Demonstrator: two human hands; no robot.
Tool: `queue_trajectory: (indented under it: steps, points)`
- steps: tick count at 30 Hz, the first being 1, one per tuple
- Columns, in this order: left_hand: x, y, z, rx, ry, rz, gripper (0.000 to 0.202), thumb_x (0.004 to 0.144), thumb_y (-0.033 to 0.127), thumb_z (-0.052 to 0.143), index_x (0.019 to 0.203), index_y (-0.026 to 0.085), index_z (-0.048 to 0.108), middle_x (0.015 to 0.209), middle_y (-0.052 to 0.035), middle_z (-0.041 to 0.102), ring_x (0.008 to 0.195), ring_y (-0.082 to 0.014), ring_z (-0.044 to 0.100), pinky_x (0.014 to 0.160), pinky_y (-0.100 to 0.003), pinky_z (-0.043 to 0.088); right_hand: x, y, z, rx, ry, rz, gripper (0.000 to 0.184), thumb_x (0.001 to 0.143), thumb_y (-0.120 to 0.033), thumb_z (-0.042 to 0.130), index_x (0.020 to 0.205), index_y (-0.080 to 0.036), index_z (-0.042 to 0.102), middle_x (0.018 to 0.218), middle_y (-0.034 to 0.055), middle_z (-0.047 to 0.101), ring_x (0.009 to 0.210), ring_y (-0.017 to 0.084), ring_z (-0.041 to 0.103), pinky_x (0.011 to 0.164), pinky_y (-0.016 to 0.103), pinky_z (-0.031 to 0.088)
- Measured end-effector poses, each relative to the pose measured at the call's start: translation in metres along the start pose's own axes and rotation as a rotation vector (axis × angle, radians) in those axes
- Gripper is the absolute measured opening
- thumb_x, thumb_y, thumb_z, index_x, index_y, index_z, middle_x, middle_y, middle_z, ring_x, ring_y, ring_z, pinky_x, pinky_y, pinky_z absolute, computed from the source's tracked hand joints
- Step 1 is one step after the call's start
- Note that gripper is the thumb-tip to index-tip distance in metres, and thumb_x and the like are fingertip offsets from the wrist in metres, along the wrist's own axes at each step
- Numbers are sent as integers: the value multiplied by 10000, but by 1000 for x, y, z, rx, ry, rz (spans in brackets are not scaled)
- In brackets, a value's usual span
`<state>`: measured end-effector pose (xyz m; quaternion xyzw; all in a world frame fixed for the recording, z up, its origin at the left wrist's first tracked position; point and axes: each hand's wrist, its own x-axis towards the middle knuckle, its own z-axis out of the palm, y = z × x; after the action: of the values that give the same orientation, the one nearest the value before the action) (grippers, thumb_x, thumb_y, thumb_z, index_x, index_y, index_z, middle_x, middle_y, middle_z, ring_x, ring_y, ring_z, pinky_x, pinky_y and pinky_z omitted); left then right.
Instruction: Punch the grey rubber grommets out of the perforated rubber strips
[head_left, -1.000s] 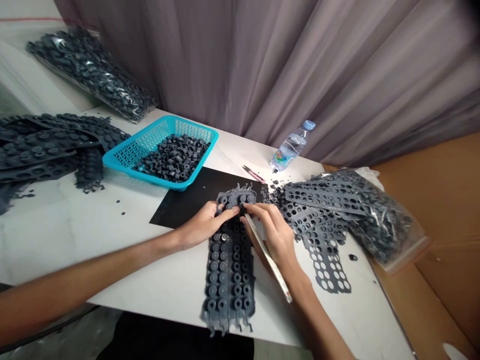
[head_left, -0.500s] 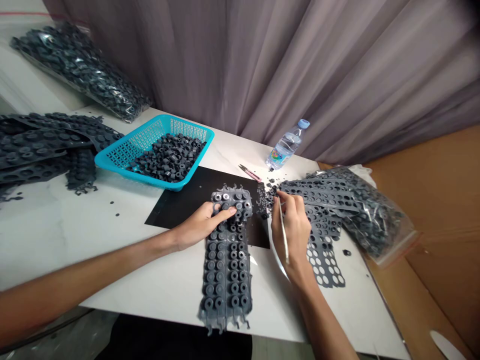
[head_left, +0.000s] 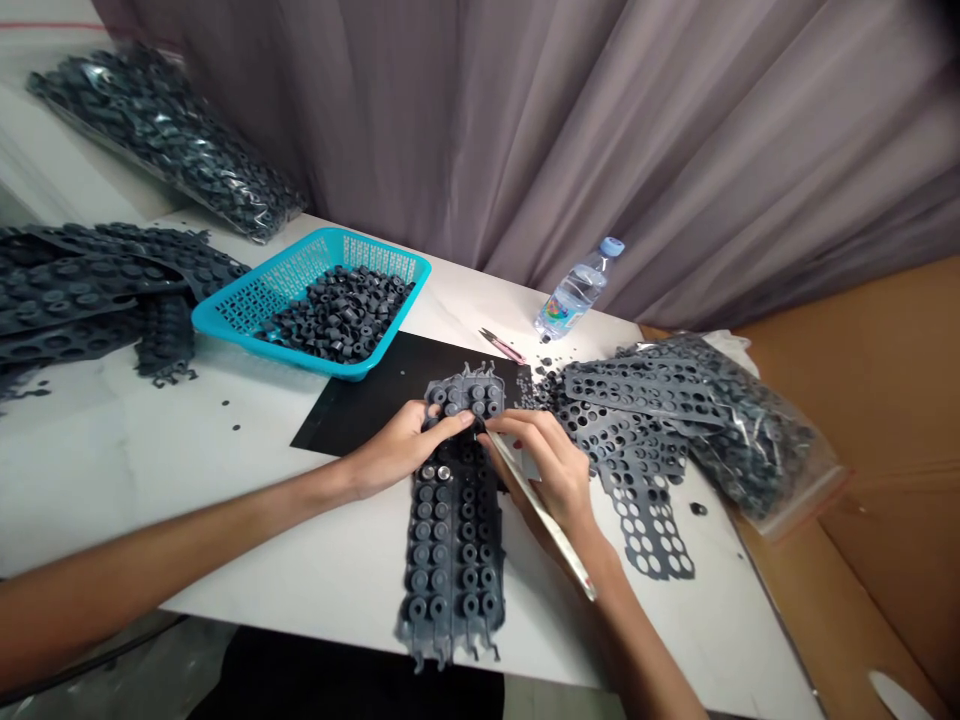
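- Since half a second before, the right hand (head_left: 551,465) had swung back from the offcuts on the right to the gray studded rubber strip (head_left: 454,540), clasping a slim whitish tool (head_left: 559,535) whose tip was hidden at the strip.
- Left hand (head_left: 409,440) gripped the strip's far end, thumb on top, its other fingers mostly hidden; the strip lay lengthwise before the person, stringy near end at the table's (head_left: 300,560) front edge.
- Perforated rubber sheets (head_left: 645,394) overlapped right of the right hand, partly covering a clear zip bag (head_left: 772,460) of dark pieces, hard to make out.
- Beyond the left hand, a turquoise basket (head_left: 255,285) held loose gray studs (head_left: 345,315) and covered a corner of the black mat (head_left: 352,410).
- Studded sheets (head_left: 75,290), cut off by the left edge, were heaped beside the basket.
- Pink-handled snips (head_left: 510,348) and a water bottle (head_left: 574,300) stood clear of both hands.
- Farther left, another bag (head_left: 172,150) full of dark pieces leaned against the gray curtain (head_left: 450,130).
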<state>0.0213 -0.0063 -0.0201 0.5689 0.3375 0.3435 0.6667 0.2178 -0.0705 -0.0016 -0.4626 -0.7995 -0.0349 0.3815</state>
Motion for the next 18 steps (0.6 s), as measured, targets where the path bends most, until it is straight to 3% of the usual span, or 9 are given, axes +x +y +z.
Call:
queue_trajectory:
  steps: [3,10,14,18]
  points:
    - [-1,2,1,14,3,7,313,945,425,678,784,156,680,849,-20,743,909,-192,677,840,-281,520,0,2,0,-39,1,-19,185,964,-175,684,1142,-217,659,1060,64,729,914,177,669,768,296,552]
    - [-1,2,0,62,-4,3,324,959,456,652,917,144,728,917,-36,759,858,-187,669,771,-274,511,1,-1,-1,-92,-47,7,155,989,-185,642,1141,-215,655,1065,64,727,929,179,664,790,294,548]
    - [0,1,0,92,-27,47,325,972,460,630,919,151,718,945,-35,754,879,-192,661,763,-273,494,1,-2,2,-142,-33,46,226,1019,-239,608,1241,-219,644,1091,71,725,967,186,668,787,297,556]
    - [0,-1,-1,145,-32,60,341,989,455,601,854,152,681,824,-7,699,783,-164,618,700,-264,458,0,-3,7,-248,-37,5,294,1033,-211,572,1324,-214,611,1087,81,721,953,198,655,784,305,555]
